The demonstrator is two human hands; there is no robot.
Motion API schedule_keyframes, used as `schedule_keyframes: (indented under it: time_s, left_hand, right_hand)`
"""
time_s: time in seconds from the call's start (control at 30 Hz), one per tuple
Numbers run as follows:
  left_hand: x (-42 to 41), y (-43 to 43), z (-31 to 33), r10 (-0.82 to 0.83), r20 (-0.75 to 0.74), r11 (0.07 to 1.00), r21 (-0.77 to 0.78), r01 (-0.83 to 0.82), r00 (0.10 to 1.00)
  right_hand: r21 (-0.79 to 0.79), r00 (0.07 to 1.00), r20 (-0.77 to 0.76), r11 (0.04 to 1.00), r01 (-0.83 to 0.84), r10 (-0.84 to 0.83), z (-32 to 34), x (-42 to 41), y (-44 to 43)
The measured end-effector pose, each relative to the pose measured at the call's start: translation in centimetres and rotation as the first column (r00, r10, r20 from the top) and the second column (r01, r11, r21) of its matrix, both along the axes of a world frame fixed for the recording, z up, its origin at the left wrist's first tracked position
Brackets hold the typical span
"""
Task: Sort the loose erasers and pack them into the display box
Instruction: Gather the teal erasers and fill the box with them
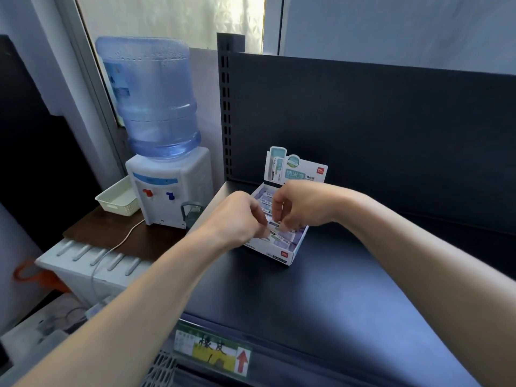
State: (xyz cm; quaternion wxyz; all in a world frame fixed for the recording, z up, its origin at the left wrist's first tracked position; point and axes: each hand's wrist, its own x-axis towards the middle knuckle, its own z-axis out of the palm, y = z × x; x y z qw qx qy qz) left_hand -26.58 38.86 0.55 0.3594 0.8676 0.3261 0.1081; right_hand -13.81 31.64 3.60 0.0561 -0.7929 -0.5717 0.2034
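Works over the open display box (282, 254) on the dark shelf (349, 289). Pinches one sleeved eraser (274, 224) between the curled fingertips of the left grip (240, 216) and the right grip (303, 206), both clenched on it, just above the near half of the box. Under and beyond the grips: packed erasers (287, 239) lying flat in rows, filling most of what shows of the box; count hidden by the hands. None loose in view on the shelf around the grips. Judged late in the task: most already packed, this piece yet to seat, probably toward the front wall; cannot tell whether a gap waits under the fingers. Edges: front wall of the box just nearside of the grips, header card (304, 171) standing just beyond them, back panel (363, 121) behind that, slotted upright (226, 107) beyond and to the left. Room: broad shelf surface right of the right grip and back toward the body. Tighter on the other side, shelf edge close beside the left grip, water dispenser (167, 188) and basket (117, 198) lower down past it.
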Motion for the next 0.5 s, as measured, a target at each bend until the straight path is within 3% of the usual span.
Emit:
schedule_keyframes:
  time_s: [0.33, 0.5]
  left_hand:
    - [0.05, -0.43, 0.40, -0.033, 0.036, 0.999, 0.036, 0.032, 0.999]
    - [0.76, -0.14, 0.48, -0.102, -0.095, 0.994, 0.031, 0.105, 0.990]
  right_hand:
    - [-0.014, 0.997, 0.080, 1.000, 0.009, -0.008, -0.28, -0.41, -0.14]
    - [-0.001, 0.995, 0.102, 1.000, 0.022, -0.021, -0.35, -0.45, -0.34]
